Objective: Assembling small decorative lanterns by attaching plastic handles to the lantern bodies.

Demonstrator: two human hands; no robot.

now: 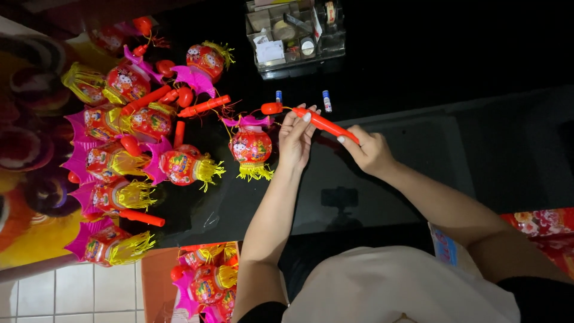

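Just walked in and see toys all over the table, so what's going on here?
A person holds a red plastic stick in both hands: the left hand at its front end, the right hand gripping its back end. A small red lantern with yellow fringe lies just beside the left hand. Many similar lanterns are piled on the dark table, and two small batteries lie near a clear organizer box.

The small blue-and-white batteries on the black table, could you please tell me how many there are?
2: one battery lies left of the handle tip, the other battery right of it, both below the clear organiser box. More may be hidden.
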